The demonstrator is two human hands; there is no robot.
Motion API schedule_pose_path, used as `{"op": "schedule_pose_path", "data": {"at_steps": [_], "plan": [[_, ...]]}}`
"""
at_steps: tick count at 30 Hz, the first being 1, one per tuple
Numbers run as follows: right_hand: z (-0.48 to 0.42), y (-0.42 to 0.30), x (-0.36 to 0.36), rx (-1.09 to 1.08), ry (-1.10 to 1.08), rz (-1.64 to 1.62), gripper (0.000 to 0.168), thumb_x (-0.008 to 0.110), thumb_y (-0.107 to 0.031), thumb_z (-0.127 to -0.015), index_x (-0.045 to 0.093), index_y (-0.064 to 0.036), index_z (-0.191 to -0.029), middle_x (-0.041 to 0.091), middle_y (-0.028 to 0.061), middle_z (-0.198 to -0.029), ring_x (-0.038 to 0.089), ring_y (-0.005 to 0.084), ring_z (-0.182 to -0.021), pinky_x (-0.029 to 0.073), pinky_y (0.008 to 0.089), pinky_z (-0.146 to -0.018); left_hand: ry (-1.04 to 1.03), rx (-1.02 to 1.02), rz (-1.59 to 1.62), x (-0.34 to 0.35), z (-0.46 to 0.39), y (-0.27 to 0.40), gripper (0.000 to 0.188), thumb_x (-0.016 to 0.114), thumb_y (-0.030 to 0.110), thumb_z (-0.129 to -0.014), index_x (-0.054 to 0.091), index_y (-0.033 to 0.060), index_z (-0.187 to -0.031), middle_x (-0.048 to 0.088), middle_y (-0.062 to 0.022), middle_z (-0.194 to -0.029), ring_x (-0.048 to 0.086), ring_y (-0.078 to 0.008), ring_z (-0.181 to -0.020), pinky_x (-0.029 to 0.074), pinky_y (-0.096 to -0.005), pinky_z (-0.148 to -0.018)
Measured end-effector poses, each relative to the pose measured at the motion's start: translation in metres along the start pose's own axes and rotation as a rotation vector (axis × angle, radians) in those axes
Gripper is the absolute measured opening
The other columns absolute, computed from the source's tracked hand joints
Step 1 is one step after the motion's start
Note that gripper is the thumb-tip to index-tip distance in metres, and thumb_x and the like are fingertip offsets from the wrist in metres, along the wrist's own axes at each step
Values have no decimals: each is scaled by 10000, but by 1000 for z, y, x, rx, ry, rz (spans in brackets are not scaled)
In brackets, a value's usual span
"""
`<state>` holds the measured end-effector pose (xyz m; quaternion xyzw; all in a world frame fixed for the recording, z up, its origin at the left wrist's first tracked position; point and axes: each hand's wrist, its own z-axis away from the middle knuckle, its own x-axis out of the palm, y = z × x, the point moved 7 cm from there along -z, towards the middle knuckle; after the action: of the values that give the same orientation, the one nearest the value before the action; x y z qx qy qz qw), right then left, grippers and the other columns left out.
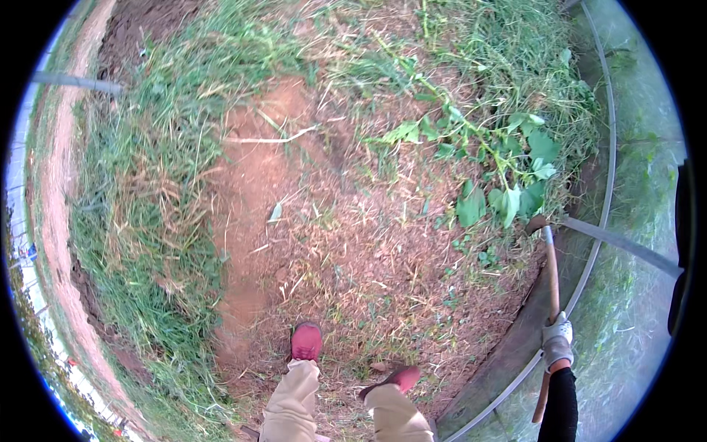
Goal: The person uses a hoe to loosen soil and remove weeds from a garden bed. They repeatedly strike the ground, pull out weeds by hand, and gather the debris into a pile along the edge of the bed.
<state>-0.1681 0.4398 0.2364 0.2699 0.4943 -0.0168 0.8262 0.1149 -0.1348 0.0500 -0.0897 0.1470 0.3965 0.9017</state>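
Observation:
My right hand [558, 338], in a pale work glove with a grey cuff, is closed around the curved wooden handle [552, 276] of a hand tool at the lower right. The tool's dark, dirt-covered head [536, 224] is low by the soil's right edge, just below a broad-leaved green plant [508, 201]. That plant's long stem runs up and to the left over dry cuttings. The exact kind of tool cannot be told. My left hand is out of view. Before me lies reddish bare soil [248, 182] strewn with straw and short weeds.
A clear plastic sheet wall [635, 232] with a curved metal rail [612, 138] stands along the right, and a metal pole [624, 243] crosses it. Thick grass [143, 221] borders the soil on the left, with a dirt track [55, 182] beyond. My red shoes [306, 340] are on the soil.

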Motion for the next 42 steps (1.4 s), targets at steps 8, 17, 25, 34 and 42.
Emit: {"op": "schedule_pose_path", "data": {"at_steps": [8,17,25,34,42], "plan": [[-33,24,-37,36,-295,-34,321,646,-237,-741,523,-17,-940,631,214,-815,625,370,-784,500,454,-686,-83,-6,-166,-61,15,99,197,583,193,-755,639,63,-891,645,-156,-774,637,-317,-738,498,-414,-667],[-77,62,-37,-41,-585,-45,445,627,-232,-746,464,-26,-1105,637,188,-794,633,357,-744,497,453,-665,-357,66,-564,-142,61,252,200,576,200,-757,650,68,-887,650,-158,-784,642,-311,-749,503,-408,-676],[-82,87,-42,29,-613,-70,454,649,-157,-701,437,-22,-1079,608,180,-727,605,389,-709,456,480,-629,-81,330,-826,-231,-105,500,204,569,206,-759,660,72,-883,655,-159,-793,646,-306,-758,507,-402,-685],[-115,-3,-113,203,-772,-363,153,544,-193,-859,465,-71,-906,560,177,-620,573,363,-550,412,450,-474,-307,215,-978,-258,-104,435,211,562,213,-761,670,76,-879,661,-160,-803,652,-300,-769,512,-396,-695],[-63,-9,-94,364,-697,-211,189,577,-242,-825,512,-92,-920,606,146,-671,614,335,-602,460,449,-526,-425,173,-1053,-302,-78,393,218,556,219,-762,680,80,-876,666,-161,-811,656,-295,-779,516,-391,-703]]}}
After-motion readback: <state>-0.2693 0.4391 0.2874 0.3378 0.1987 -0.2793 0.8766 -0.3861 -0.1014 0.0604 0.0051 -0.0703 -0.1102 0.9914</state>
